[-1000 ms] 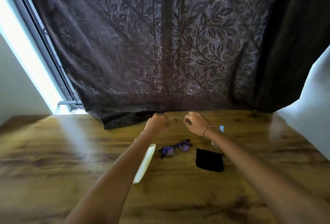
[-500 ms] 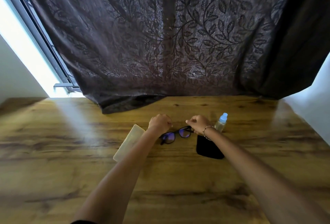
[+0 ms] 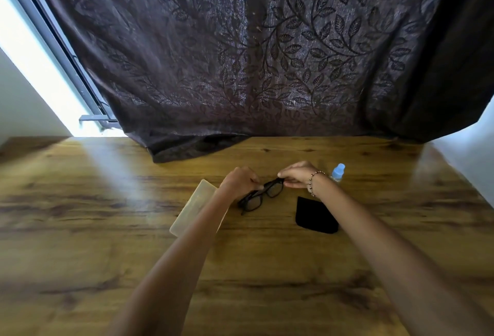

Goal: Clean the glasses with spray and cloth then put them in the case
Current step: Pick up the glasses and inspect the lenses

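Note:
Black-framed glasses [image 3: 260, 195] are lifted slightly off the wooden table [image 3: 267, 282], tilted down to the left. My left hand [image 3: 240, 182] grips the frame near its left half, and my right hand [image 3: 295, 175], with a bead bracelet on the wrist, pinches the right end. A pale, translucent glasses case [image 3: 191, 207] lies to the left, partly hidden by my left forearm. A black cloth [image 3: 315, 215] lies flat to the right of the glasses. A small spray bottle [image 3: 338, 172] with a light blue cap stands behind my right wrist.
A dark leaf-patterned curtain [image 3: 267, 54] hangs over the table's far edge, its hem resting on the wood. A bright window frame [image 3: 53, 54] is at the left, and a white wall at the right.
Both hands came down from the far part of the table onto the glasses and took hold of them. The frame now sits raised between them. The camera view tilted.

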The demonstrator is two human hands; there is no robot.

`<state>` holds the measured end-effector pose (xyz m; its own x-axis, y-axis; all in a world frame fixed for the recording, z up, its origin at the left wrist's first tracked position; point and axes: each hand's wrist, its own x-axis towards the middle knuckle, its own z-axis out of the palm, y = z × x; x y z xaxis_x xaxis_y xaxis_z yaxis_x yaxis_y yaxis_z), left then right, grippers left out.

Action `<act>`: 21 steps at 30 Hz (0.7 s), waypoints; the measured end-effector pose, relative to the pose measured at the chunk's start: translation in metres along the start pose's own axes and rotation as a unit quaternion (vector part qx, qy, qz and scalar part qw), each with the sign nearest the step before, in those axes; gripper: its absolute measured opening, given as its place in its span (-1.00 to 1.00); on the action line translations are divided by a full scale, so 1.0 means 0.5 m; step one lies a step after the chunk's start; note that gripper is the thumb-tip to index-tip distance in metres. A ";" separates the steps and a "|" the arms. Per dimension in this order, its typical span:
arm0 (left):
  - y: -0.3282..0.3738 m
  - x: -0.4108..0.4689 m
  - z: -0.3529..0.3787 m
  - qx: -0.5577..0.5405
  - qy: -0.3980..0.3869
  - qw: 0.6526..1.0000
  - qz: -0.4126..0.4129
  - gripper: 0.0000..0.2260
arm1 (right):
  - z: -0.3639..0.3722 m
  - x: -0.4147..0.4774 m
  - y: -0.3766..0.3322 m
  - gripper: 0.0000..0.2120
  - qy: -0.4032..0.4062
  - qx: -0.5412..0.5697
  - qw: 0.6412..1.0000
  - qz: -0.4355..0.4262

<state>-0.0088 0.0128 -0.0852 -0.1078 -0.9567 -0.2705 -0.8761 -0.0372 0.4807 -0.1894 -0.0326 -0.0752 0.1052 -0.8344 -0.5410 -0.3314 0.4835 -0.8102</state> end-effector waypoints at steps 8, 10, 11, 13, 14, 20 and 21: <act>0.002 -0.002 -0.025 -0.082 0.076 0.993 -0.029 -0.88 | -0.010 -0.020 -0.017 -0.90 -0.029 0.012 0.999 -0.028; 0.003 -0.002 -0.031 -0.074 0.097 0.992 -0.035 -0.87 | -0.013 -0.028 -0.020 -0.83 -0.040 -0.002 0.999 -0.030; 0.003 -0.002 -0.034 -0.075 0.109 0.990 -0.041 -0.86 | -0.016 -0.032 -0.023 -0.80 -0.045 -0.006 0.999 -0.027; -0.002 -0.002 -0.036 -0.096 0.133 0.985 -0.059 -0.87 | -0.021 -0.041 -0.029 -0.80 -0.066 -0.010 0.998 -0.017; -0.006 -0.002 -0.035 -0.113 0.143 0.981 -0.070 -0.89 | -0.023 -0.045 -0.031 -0.85 -0.078 -0.013 0.997 -0.010; -0.042 -0.001 -0.050 -0.288 0.178 0.926 -0.165 -0.80 | -0.042 -0.052 -0.033 -0.94 -0.086 -0.044 0.995 0.016; -0.047 -0.002 -0.055 -0.312 0.178 0.918 -0.168 -0.71 | -0.044 -0.051 -0.032 -0.94 -0.083 -0.043 0.995 0.019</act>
<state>0.0246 0.0068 -0.0735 0.3767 -0.8905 -0.2552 -0.3793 -0.3996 0.8346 -0.2074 -0.0247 -0.0434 0.2421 -0.7571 -0.6068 -0.4156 0.4842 -0.7700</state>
